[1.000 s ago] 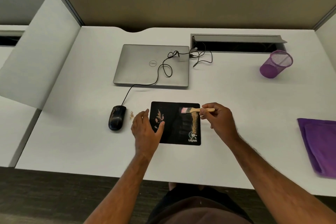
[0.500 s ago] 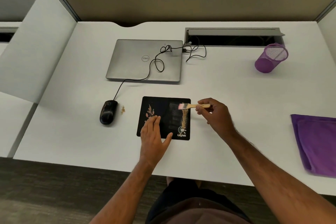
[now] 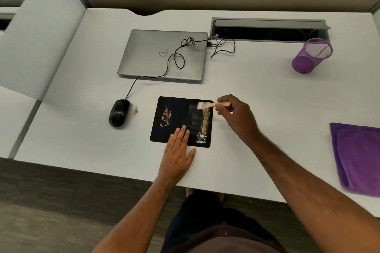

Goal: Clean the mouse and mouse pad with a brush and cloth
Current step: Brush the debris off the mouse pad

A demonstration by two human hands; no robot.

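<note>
— Hands, please.

— My right hand (image 3: 236,115) pinches the brush (image 3: 212,105) by its wooden handle; the brush lies crosswise, bristles pointing left over the mouse pad (image 3: 176,117)'s far right corner. My left hand (image 3: 177,154) lies flat, fingers straight, pressing the pad's near edge.

— Debris?

— A crumb line (image 3: 205,119) runs near-to-far along the right edge, directly below the bristles; a second patch (image 3: 166,116) sits left. The right hand is nearer.

— Containers?

— The purple mesh cup (image 3: 311,55), far right; contents cannot be seen. The mouse (image 3: 118,112) sits left, the cloth (image 3: 357,156) right.
</note>
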